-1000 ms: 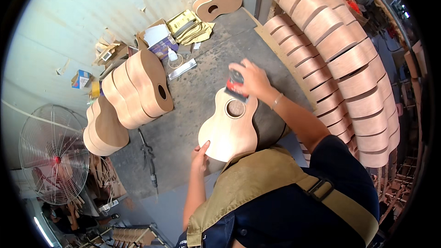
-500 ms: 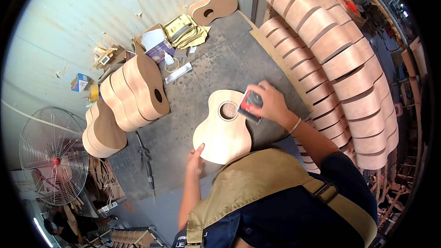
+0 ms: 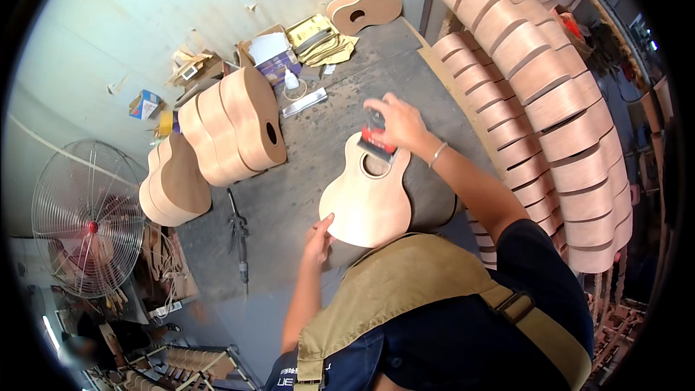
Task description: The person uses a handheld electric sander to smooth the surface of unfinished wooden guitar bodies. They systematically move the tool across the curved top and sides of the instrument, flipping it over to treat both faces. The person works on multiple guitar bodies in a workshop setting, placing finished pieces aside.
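A pale wooden ukulele body (image 3: 368, 206) lies top face up at the table's near edge, its round sound hole pointing away from me. My left hand (image 3: 317, 239) grips its lower left rim, thumb on the face and the other fingers along the side. In my right hand (image 3: 399, 124) is a red and black sanding block (image 3: 377, 143), held over the upper end of the body beside the sound hole. The block covers part of the hole's far rim. Whether it touches the wood, I cannot tell.
Several wooden bodies (image 3: 224, 127) stand stacked at the left, near a black air gun (image 3: 239, 235). Yellow sandpaper sheets (image 3: 322, 40), a white bottle (image 3: 290, 78) and another body (image 3: 365, 6) sit at the back. Long rows of bodies (image 3: 557, 101) line the right; a fan (image 3: 90, 224) is left.
My right hand has moved the sanding block from the right of the sound hole to its far side. My left hand keeps its hold on the body, and the view has shifted slightly.
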The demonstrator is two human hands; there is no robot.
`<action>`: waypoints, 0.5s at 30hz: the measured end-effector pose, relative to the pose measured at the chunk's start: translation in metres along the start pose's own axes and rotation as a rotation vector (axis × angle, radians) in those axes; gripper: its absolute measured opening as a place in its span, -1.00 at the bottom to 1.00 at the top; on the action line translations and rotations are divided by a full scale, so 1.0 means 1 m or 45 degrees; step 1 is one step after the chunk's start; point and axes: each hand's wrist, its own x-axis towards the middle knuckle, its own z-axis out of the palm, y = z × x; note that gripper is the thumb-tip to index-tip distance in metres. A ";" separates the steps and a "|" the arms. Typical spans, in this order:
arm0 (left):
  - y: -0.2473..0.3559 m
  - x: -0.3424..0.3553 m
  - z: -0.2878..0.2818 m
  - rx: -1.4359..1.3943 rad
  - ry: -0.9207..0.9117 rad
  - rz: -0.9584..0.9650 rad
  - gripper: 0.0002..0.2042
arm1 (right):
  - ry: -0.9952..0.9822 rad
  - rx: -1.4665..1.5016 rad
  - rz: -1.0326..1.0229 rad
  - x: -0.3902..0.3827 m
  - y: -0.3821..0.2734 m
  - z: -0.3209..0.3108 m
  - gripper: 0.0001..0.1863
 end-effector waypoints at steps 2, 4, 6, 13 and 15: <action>0.001 0.002 0.001 -0.049 -0.071 0.017 -0.48 | 0.096 -0.028 0.099 0.024 0.000 0.007 -0.27; -0.004 0.005 -0.002 -0.157 -0.160 0.040 -0.51 | 0.114 -0.064 0.122 0.029 -0.018 0.012 -0.28; -0.013 0.008 -0.012 -0.266 -0.254 0.062 -0.53 | 0.131 -0.068 0.119 0.024 -0.041 0.022 -0.29; -0.029 0.014 -0.036 -0.318 -0.499 0.169 -0.65 | -0.093 0.096 -0.312 -0.079 -0.165 0.070 -0.29; -0.034 0.021 -0.041 -0.316 -0.538 0.161 -0.65 | -0.089 0.101 -0.353 -0.082 -0.180 0.077 -0.30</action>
